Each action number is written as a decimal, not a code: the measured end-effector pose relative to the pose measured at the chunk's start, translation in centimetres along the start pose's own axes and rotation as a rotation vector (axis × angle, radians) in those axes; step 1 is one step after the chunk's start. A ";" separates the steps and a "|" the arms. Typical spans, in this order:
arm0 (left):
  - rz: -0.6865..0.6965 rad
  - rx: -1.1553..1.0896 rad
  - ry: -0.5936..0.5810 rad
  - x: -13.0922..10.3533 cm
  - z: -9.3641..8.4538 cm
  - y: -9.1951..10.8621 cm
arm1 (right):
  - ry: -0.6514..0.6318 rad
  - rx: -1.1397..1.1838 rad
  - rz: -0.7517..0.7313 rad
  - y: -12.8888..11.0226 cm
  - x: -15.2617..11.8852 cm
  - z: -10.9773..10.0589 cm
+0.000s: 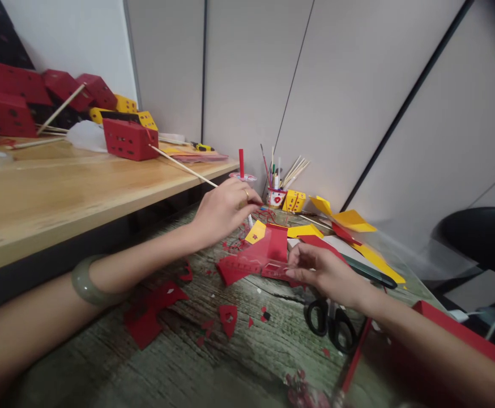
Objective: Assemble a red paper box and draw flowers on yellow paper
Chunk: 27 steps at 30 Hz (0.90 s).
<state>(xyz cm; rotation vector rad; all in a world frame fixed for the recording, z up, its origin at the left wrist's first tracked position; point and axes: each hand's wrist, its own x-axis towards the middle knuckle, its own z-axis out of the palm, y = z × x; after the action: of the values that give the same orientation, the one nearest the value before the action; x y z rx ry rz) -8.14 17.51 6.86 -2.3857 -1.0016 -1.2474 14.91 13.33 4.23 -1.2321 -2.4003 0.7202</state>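
Wooden desk, left: red boxes with cut holes stacked toward its far left corner. One lone red box sits nearer the desk's right end; a thin stick runs from it out past the desk edge, behind the left hand.

Lower grey wood-grain tabletop: red scraps near its left edge, small red cut-out closer to the middle.

Left hand is above the tabletop toward the far edge, fingers bunched, thumb close to the fingertips. Can't tell if it's pinching anything.

Clear ruler lies across the red paper, mid-tabletop. Yellow five-sided piece just beyond the ruler, beside the red paper.

Pen cup at the far edge, yellow box right next to it.

Right hand has the ruler's right end between thumb and fingers. Black-handled scissors on the tabletop just on the near side of that hand. Yellow sheets toward the far right corner. Black chair beyond the right edge.
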 end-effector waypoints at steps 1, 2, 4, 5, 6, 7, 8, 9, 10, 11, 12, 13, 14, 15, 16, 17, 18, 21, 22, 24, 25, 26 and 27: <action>-0.021 -0.017 0.010 0.1 0.0 0.0 | 0.017 0.009 0.004 0.1 0.2 -0.2; -0.043 -0.033 0.015 0.1 0.0 -0.1 | 0.030 0.010 0.009 0.1 0.4 -0.3; -0.090 -0.062 0.006 0.1 0.2 -0.1 | 0.046 -0.010 0.020 0.0 0.8 -0.5; -0.111 -0.075 -0.007 0.0 0.2 -0.1 | 0.050 -0.028 0.024 -0.1 0.9 -0.4; -0.130 -0.089 -0.024 0.0 0.3 -0.1 | 0.051 -0.050 0.026 -0.3 1.1 -0.4; -0.146 -0.100 -0.042 0.0 0.4 -0.1 | 0.052 -0.076 0.025 -0.4 1.2 -0.2; -0.160 -0.111 -0.060 0.0 0.4 0.0 | 0.054 -0.106 0.021 -0.5 1.4 0.0; -0.173 -0.119 -0.076 0.0 0.4 0.1 | 0.059 -0.138 0.013 -0.6 1.5 0.2; -0.184 -0.126 -0.091 0.0 0.4 0.1 | 0.070 -0.174 0.002 -0.7 1.7 0.4; -0.194 -0.132 -0.104 0.0 0.3 0.2 | 0.090 -0.213 -0.010 -0.8 1.8 0.5; -0.204 -0.137 -0.114 0.1 0.2 0.3 | 0.114 -0.253 -0.025 -0.9 1.9 0.6; -0.214 -0.143 -0.124 0.1 0.1 0.4 | 0.140 -0.290 -0.041 -1.1 1.9 0.5; -0.222 -0.149 -0.132 0.2 0.1 0.5 | 0.165 -0.322 -0.057 -1.3 1.9 0.3; -0.229 -0.156 -0.139 0.2 0.0 0.5 | 0.182 -0.348 -0.071 -1.6 1.9 -0.1; -0.236 -0.165 -0.147 0.2 -0.1 0.6 | 0.193 -0.368 -0.081 -1.9 1.8 -0.6; -0.242 -0.175 -0.157 0.2 -0.1 0.6 | 0.198 -0.383 -0.087 -2.3 1.7 -1.2; -0.248 -0.186 -0.170 0.2 -0.1 0.6 | 0.203 -0.397 -0.089 -2.7 1.5 -1.7; -0.257 -0.221 -0.234 0.1 0.0 0.6 | 0.192 -0.436 -0.076 -3.4 0.9 -3.1; -0.254 -0.231 -0.263 0.2 0.1 0.6 | 0.173 -0.448 -0.072 -3.5 0.7 -3.2; -0.236 -0.238 -0.327 0.2 0.2 0.6 | 0.104 -0.471 -0.068 -3.4 0.1 -3.2; -0.222 -0.232 -0.359 0.2 0.3 0.6 | 0.064 -0.486 -0.069 -3.2 -0.2 -3.0; -0.206 -0.219 -0.392 0.1 0.4 0.6 | 0.029 -0.505 -0.068 -2.9 -0.6 -2.8; -0.188 -0.200 -0.427 0.0 0.5 0.6 | 0.005 -0.528 -0.065 -2.6 -0.9 -2.7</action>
<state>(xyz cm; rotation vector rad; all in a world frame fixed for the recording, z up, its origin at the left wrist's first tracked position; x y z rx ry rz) -7.38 17.34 6.60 -2.8470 -1.3001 -0.9488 15.11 12.08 7.81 -1.3217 -2.7064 0.0531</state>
